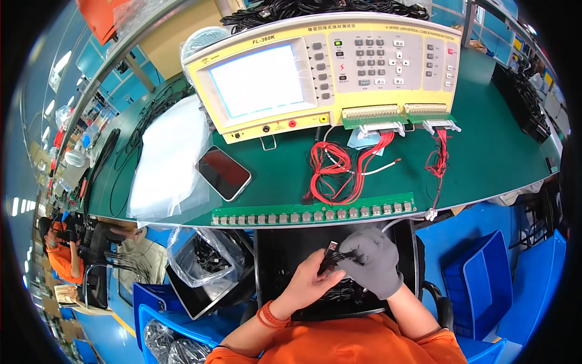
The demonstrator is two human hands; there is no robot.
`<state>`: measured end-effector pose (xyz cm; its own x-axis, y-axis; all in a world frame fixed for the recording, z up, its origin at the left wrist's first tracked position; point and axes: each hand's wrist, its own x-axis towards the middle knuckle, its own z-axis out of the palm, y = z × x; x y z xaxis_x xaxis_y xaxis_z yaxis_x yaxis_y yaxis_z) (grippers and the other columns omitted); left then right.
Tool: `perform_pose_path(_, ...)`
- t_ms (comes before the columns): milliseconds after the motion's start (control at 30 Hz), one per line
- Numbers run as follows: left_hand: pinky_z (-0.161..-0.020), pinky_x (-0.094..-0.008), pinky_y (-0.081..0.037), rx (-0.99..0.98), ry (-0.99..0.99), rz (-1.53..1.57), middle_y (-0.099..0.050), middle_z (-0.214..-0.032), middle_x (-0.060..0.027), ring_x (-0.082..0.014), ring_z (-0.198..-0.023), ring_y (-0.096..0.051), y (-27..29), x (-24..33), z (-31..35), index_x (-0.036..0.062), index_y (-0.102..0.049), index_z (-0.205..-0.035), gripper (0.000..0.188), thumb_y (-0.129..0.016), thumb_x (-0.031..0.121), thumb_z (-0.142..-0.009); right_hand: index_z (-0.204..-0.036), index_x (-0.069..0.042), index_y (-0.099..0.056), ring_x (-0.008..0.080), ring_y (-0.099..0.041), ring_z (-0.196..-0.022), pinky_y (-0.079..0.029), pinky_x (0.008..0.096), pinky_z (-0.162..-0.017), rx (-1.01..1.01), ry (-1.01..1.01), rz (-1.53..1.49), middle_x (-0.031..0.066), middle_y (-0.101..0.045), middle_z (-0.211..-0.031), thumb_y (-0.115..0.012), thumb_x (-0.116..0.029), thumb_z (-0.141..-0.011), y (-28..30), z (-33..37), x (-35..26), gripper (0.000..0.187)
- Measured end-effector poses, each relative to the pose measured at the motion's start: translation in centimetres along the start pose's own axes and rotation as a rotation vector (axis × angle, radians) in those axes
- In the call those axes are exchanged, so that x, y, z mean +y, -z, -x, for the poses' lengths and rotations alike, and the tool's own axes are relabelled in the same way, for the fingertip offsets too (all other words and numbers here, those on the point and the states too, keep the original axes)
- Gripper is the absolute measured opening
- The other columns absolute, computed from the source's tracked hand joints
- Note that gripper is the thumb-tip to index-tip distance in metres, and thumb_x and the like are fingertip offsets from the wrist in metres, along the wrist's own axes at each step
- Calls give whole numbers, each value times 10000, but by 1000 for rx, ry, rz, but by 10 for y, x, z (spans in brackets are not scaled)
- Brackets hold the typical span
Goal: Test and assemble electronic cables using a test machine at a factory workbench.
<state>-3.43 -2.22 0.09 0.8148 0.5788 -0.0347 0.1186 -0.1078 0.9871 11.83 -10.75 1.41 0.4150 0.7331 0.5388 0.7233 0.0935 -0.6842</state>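
My left hand [306,282], bare with a red bracelet at the wrist, pinches black USB cables [330,262] close to their plugs. One metal USB plug points up and away from my fingertips. My right hand [377,264], in a grey glove, is closed round the same cables just to the right. Both hands are over a dark tray [273,239] at my lap, where more black cables [345,293] lie. Beyond them, a green circuit strip [291,217] with a row of metal USB sockets runs along the table's front edge.
A yellow cable tester [321,112] with a lit screen stands on the green table [285,164]. Red and black wires [333,173] hang from its connectors. A phone [224,173] and plastic bags [167,161] lie left. Blue bins [479,285] stand right; a co-worker [63,255] sits far left.
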Motion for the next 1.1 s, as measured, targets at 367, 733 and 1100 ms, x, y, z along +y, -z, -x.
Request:
perform_pose_path(367,-590,-342,-428,-30,-224,-271,-528,-771,-143,-289,-658,-529,4,6,-10,-39,-582,-850,200,-613,148,-913,-918,-52,-675,217,-631,-706,-494,318,-649,-271,-269,-420,81,-660,-813,-716,-137,-795,6,-6,10,155)
perform_pose_path(733,-498,-270,-404,193,18,-22,-608,-608,-91,-160,-525,-581,-7,3,-43,-19,-660,-846,365,-504,273,-998,-958,-15,-667,178,-667,-645,-505,283,-594,45,-403,-271,105,-693,-764,-665,-116,-840,7,18,0,155)
perform_pose_path(1100,-553,-328,-430,-44,198,111,-589,-651,-73,-193,-558,-567,14,15,-36,16,-523,-745,399,-496,324,-997,-931,-69,-603,255,-661,-623,-495,312,-555,-203,-189,-171,81,-663,-747,-647,-111,-845,22,-4,-12,106)
